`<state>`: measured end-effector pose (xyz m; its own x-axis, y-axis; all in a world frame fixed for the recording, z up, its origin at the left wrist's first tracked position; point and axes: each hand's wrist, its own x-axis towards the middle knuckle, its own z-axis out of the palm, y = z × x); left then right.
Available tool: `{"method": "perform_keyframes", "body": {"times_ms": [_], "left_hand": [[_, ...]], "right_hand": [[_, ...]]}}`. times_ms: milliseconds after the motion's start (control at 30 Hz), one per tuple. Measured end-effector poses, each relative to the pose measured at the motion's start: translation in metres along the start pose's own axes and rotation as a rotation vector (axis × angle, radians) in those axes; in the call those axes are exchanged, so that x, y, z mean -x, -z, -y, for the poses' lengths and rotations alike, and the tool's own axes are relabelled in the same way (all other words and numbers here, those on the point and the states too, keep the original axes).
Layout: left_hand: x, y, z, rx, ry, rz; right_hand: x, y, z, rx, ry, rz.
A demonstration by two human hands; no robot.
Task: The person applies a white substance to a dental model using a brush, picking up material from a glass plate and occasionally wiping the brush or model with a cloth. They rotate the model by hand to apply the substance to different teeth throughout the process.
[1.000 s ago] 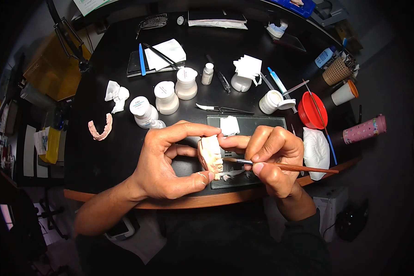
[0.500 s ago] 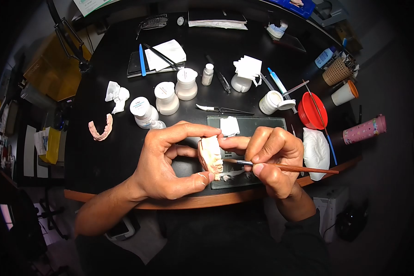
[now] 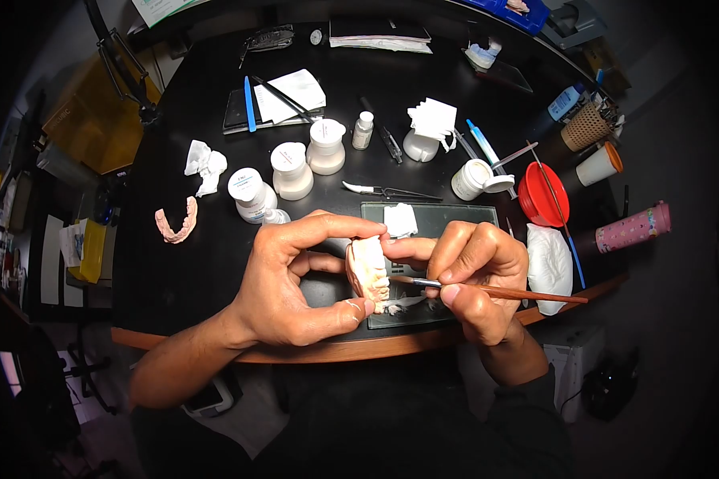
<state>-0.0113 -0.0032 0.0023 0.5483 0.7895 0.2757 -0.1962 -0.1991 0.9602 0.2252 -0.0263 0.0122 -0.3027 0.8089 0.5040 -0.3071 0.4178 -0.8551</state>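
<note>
My left hand [image 3: 284, 279] grips a dental model [image 3: 367, 271] between thumb and fingers, its row of teeth turned to the right. A brush [image 3: 503, 293] with a brown wooden handle is pinched in my right hand [image 3: 479, 275]; its tip meets or nearly meets the teeth. A fingertip of my right hand also rests by the model's upper end. Below both hands lies a glass slab [image 3: 447, 214] bearing a folded white tissue [image 3: 400, 220] and some whitish material near its lower edge.
White-lidded jars [image 3: 252, 195] stand behind my left hand, with a pink dental arch [image 3: 176, 220] farther left. Behind the slab lie tweezers [image 3: 387, 191]. On the right are an open jar [image 3: 471, 179], a red bowl [image 3: 543, 194], a white pad [image 3: 549, 267] and a pink bottle [image 3: 633, 227].
Both hands, the model and the brush hold nearly the same pose. The whole view has shifted very slightly.
</note>
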Motion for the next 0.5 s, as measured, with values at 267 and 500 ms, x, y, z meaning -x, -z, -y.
{"method": "perform_keyframes", "body": {"times_ms": [267,500], "left_hand": [[0.0000,0.0000,-0.0003,-0.004,-0.001,0.000],[-0.0001,-0.0006,-0.0011,-0.008,0.002,-0.004]], "right_hand": [[0.0005,-0.0036,0.0006,-0.040,-0.012,-0.037],[0.0002,-0.0022,0.0004,-0.014,-0.012,-0.022]]}}
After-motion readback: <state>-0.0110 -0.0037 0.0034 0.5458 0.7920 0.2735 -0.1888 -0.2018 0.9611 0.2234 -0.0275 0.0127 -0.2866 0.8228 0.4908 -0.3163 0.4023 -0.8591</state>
